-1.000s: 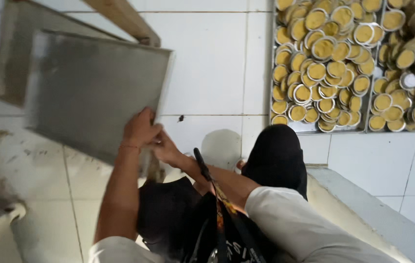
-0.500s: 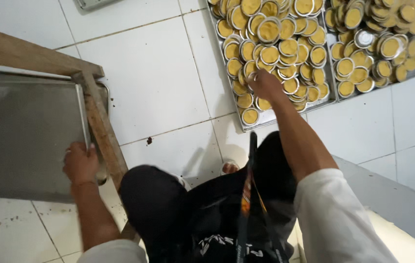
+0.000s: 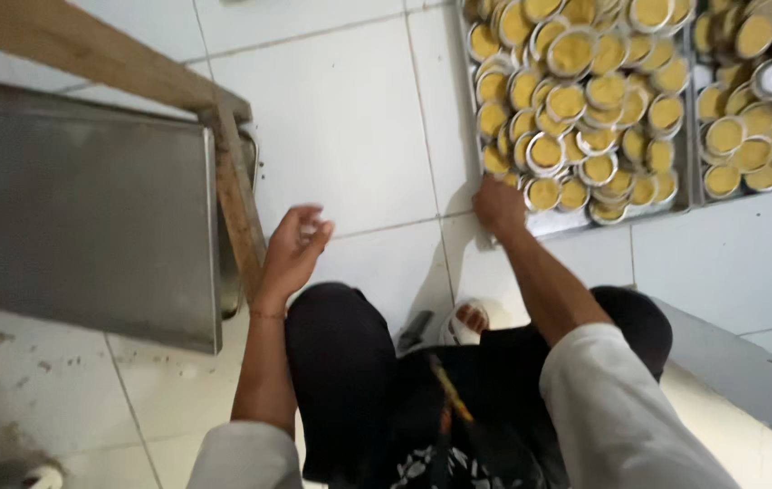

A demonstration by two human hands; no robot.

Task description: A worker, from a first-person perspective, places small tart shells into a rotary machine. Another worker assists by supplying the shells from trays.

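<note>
Right hand: upper centre, gripping near corner of tart tray, nearer hand.
Left hand: fingers loosely spread, empty, just right of metal sheet.

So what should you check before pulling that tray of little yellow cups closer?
1. Right hand on the near corner of the tray: ok.
2. Grip closed on the rim: cannot tell.
3. Left hand free to help, open, touching nothing: ok.
4. Cups lying flat: not ok, they are heaped and overlapping.
5. White floor tiles between tray and knees bare: ok.
6. Second tray snug beside it: ok.
</note>
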